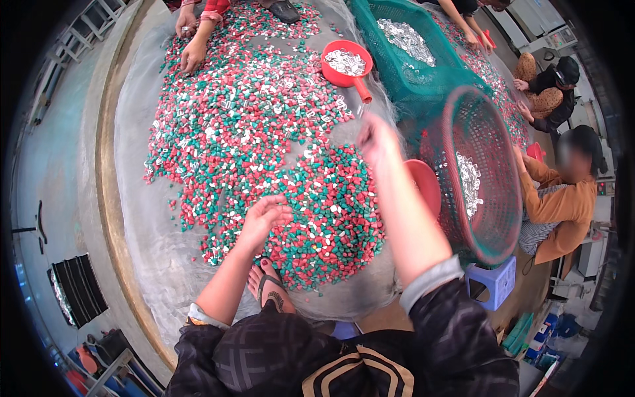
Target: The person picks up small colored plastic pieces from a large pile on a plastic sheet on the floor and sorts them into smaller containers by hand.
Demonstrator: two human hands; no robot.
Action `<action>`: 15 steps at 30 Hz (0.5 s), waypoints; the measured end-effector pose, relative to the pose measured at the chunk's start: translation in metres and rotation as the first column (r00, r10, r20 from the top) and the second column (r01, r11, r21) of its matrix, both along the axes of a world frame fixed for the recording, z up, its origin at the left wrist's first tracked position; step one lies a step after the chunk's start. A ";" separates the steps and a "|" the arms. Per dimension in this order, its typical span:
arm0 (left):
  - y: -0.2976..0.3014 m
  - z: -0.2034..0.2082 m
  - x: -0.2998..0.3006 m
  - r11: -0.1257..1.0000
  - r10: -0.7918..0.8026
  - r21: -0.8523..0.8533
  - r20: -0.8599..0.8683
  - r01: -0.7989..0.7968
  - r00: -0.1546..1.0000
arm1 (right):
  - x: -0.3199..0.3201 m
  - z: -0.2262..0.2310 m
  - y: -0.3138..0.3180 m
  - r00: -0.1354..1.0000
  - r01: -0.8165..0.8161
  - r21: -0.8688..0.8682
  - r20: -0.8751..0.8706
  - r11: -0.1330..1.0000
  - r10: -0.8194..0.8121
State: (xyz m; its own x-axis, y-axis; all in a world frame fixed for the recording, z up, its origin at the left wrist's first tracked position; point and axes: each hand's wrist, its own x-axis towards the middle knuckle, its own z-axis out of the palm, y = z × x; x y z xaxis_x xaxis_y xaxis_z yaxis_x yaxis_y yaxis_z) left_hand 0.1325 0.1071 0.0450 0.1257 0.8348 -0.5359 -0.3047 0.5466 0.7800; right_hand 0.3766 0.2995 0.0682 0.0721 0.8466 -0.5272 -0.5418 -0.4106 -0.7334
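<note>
Small red, green and white chips (317, 225) are heaped on a grey sheet, with flat silvery-white metal pieces scattered among them. Low over the near heap is my left hand (266, 217), its fingers apart and nothing visible in them. My right hand (378, 140) is smeared by motion beyond the heap's right side; what its fingers hold, if anything, cannot be made out. Just past its fingertips are a few blurred light pieces (360, 110). Nearest to it is a red scoop (363, 92), its bowl full of the silvery pieces, handle pointing toward me.
At right stands a round mesh basket with a red rim (514, 218), metal pieces inside; a red bowl (423, 185) is beside it. Beyond is a green rectangular basket (370, 40). A blue stool (493, 281) is below. Co-workers sit at right; another's hands (193, 54) reach in at far left.
</note>
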 end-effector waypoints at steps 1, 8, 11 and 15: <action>-0.005 -0.001 -0.004 1.000 0.005 -0.011 0.000 -0.005 1.000 | -0.007 0.026 0.030 1.000 -0.005 -0.013 0.006 1.000 0.005; -0.013 -0.005 -0.016 0.999 0.047 0.000 0.010 -0.047 0.999 | 0.016 0.048 0.074 0.990 -0.114 -0.168 0.059 0.979 0.125; -0.016 -0.005 -0.016 0.999 0.040 0.017 0.001 -0.040 0.999 | 0.043 0.030 0.027 0.974 -0.188 -0.092 -0.148 0.978 0.173; -0.027 -0.012 -0.020 1.000 0.013 -0.006 -0.018 -0.013 1.000 | 0.052 0.041 -0.022 0.961 -0.098 -0.087 -0.267 0.991 0.072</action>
State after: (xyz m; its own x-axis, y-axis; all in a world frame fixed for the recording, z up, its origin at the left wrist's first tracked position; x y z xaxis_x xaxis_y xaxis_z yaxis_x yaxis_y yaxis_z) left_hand 0.1125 0.0798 0.0330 0.1055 0.8332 -0.5427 -0.2980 0.5472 0.7821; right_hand 0.4290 0.2777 0.1088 -0.1501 0.7868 -0.5986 -0.6697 -0.5263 -0.5239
